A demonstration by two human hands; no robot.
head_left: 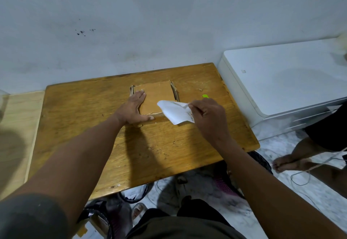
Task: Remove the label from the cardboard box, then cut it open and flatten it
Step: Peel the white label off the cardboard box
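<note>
Pressing down flat on the cardboard box point(155, 97), the left hand point(134, 108) lies fully spread, palm down and fingers straight, over the box's left edge and near corner, with the thumb stretched along the near side; it grips nothing, only bears on the lid. The box sits a little above the middle of the frame, toward the far side of the wooden table point(93, 126); it is low and roughly square, plain brown, matte and slightly fibrous, with layered flap edges showing at its left and right sides. Just right of it, the right hand point(208, 114) is closed in a pinch, thumb against fingertips, on the white label point(174, 112); the label is thin paper, curled and creased into a bent sheet, with small dark print near the fingers; its left corner hangs over the box's near right corner, though whether any of it is stuck to the cardboard I cannot tell. A small bright green object point(205, 96) shows just beyond the right hand's knuckles; its shape is mostly hidden. The table is glossy, amber-stained, with visible grain, scuffs and rounded corners; at the right of the frame stands a smooth white appliance point(281, 81) against the pale wall point(150, 22), which carries a few dark specks at upper left.
</note>
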